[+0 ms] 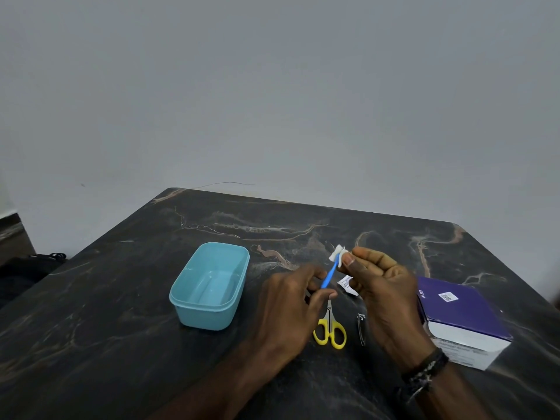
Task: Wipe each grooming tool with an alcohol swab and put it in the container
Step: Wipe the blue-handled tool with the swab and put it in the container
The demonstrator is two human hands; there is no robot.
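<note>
while the left hand (292, 298) pinches the lower end of a thin blue plastic grooming tool (329, 275) between thumb and curled fingers, the right hand (383, 286) pinches a small white alcohol swab (338, 255) round the tool's upper end with thumb and fingertips. the tool slants up and to the right, held in the air above the dark marbled table (121, 313), just to the right of the open light-blue rectangular plastic container (209, 286), and not touching it. the container stands upright on the table and nothing shows inside it. to the right of the container, below the hands, lie small yellow-handled scissors (329, 327), their blades pointing away and partly hidden by the left hand. just beyond the scissors, further right of the container, lies a slim metal nail clipper (361, 328). a torn white swab wrapper (348, 284) lies between the two hands. well to the right of the container sits a purple and white cardboard box (463, 322). dark braided bands (424, 374) circle the right wrist.
</note>
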